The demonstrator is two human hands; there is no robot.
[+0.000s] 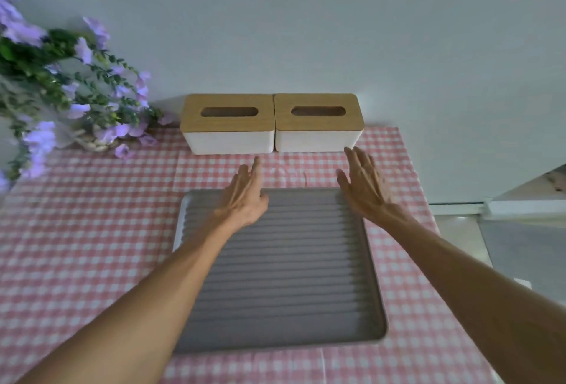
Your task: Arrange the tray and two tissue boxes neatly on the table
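Observation:
Two white tissue boxes with wooden slotted lids stand side by side against the back wall: the left box [228, 125] and the right box [318, 123], their sides nearly touching. A grey ribbed tray [284, 276] lies flat on the checked cloth in front of them, a strip of cloth between. My left hand [245, 197] hovers over the tray's far left edge, fingers stretched toward the left box but short of it. My right hand [366, 189] is spread over the tray's far right corner, fingertips just short of the right box. Both hands hold nothing.
A pink-and-white checked cloth [92, 230] covers the table. A bunch of purple flowers with green leaves [61, 92] sits at the back left. The table's right edge [428, 200] drops off toward a white ledge and floor. A plain wall rises behind the boxes.

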